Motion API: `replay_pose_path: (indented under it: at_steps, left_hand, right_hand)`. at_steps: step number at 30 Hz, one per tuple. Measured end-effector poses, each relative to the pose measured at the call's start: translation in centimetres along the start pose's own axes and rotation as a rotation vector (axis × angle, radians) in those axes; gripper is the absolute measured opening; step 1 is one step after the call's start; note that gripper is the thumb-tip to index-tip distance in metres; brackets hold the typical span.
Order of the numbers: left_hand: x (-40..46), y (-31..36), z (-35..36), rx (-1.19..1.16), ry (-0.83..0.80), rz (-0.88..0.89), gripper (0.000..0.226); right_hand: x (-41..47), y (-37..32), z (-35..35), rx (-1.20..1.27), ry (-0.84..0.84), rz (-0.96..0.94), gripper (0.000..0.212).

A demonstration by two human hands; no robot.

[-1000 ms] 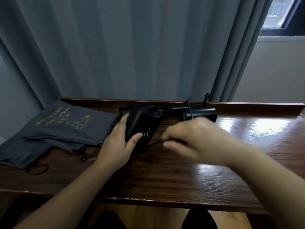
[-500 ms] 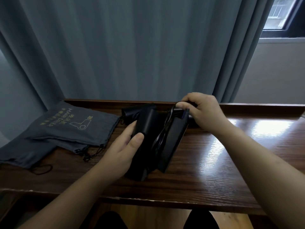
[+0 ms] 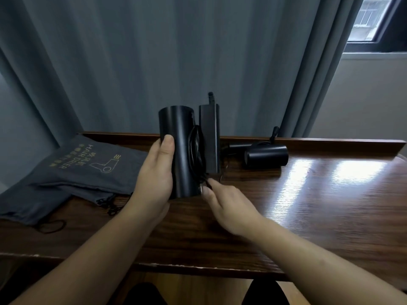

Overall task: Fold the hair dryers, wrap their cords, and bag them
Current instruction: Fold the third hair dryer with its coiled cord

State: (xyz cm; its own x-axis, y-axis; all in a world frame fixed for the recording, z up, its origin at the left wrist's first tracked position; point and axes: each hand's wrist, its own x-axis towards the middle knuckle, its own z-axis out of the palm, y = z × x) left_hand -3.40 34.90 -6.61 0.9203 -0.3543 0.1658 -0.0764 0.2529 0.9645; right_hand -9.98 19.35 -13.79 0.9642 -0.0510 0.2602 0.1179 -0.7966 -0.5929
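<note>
Item: folded dryer [image 3: 184, 150], black, held upright above the tabletop [image 3: 308, 205]. Barrel on the left, handle folded alongside on the right, cord [image 3: 196, 148] wound in the gap between them, one cord stub standing above the handle.

Left hand [image 3: 154, 179]: curled round the barrel, thumb on its front face, carrying the whole weight.

Right hand [image 3: 226, 205]: fingertips pinching the cord's loose end at the dryer's lower edge; other fingers loosely extended.

Second dryer [image 3: 265, 156]: lies on its side at the back of the tabletop, well apart from both hands, cord loose behind it. Whether it is folded cannot be told.

Bags [image 3: 88, 170]: grey drawstring pouches, flat on the tabletop's left end, one overlapping another, top one printed with a dryer emblem. They lie flat and look empty; mouths and drawstrings face the near edge.

Risks, as judged: the wound loops are likely to spring free if the right hand releases the end before it is tucked; the smooth barrel may slip from a one-handed hold; a slack cord may snag on the bag mouth at bagging.
</note>
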Motion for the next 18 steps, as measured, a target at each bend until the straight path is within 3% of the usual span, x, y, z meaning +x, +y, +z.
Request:
replay_pose_path:
  at_steps: [5,9,12,15,18]
  left_hand:
    - [1.0,-1.3,0.0,0.127,0.127,0.034,0.048]
    - [1.0,-2.1,0.3,0.039,0.207,-0.055,0.041]
    - [1.0,-1.9,0.3,-0.029,0.221,-0.078,0.034]
    - [1.5,-1.9,-0.5,-0.016,0.232,-0.043,0.047]
    - [1.9,-2.2,-1.0,0.131,0.276,0.082,0.058]
  right_hand:
    - [-1.4,-1.3,1.3,-0.164,-0.006,0.026,0.013]
    - [-2.0,-1.5,1.0,-0.407,-0.025,0.004,0.021]
    - [-1.7,-1.3,-0.4,-0.449,0.025,0.045,0.022]
    - [-0.9,0.9,-1.8,-0.502,0.116,0.111,0.025]
    - [-0.5,2.8,-2.8,-0.347,0.029,0.133,0.026]
